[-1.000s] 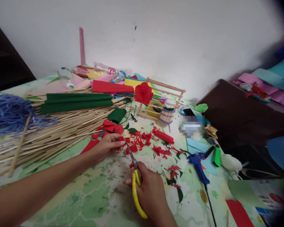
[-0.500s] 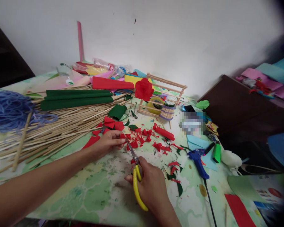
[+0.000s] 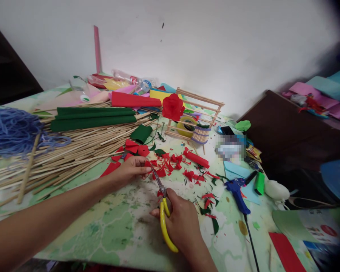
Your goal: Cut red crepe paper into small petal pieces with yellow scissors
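The camera sits on my head and looks forward and down across the table (image 3: 107,226), at about arm's length from my work. My left hand (image 3: 133,169) and right hand (image 3: 183,219) come in from below, near the middle of the view. Beyond them it faces the wall (image 3: 215,49), and it reaches wide, from a dark shelf (image 3: 10,71) at left to a brown cabinet (image 3: 289,132) at right.
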The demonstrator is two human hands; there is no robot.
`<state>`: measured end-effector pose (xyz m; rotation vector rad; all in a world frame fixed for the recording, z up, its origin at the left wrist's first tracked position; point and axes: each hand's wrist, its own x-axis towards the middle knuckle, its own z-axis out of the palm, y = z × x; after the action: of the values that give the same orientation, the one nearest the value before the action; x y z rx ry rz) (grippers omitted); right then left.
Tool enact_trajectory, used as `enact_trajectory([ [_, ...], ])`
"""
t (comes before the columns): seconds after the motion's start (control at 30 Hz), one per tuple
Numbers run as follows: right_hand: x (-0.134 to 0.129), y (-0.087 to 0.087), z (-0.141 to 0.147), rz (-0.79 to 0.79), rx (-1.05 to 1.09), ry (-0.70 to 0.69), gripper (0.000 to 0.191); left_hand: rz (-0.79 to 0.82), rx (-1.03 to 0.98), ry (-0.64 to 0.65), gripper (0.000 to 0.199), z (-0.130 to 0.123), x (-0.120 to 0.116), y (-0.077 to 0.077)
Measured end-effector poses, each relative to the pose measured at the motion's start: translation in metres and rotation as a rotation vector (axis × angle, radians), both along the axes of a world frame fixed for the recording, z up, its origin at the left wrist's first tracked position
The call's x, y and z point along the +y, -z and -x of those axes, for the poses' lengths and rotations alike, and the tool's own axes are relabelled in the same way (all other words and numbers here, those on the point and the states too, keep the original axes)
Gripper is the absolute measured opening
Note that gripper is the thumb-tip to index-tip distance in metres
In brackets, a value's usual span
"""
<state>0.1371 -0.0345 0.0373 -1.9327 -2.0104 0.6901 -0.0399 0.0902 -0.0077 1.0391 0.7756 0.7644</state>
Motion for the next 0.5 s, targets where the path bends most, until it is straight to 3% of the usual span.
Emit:
enact_trajectory([
  [0.5,0.0,0.016,-0.002,-0.061,0.008,0.022,0.026,0.041,-0.024,-0.057,0.021,0.0,-0.001,0.002],
])
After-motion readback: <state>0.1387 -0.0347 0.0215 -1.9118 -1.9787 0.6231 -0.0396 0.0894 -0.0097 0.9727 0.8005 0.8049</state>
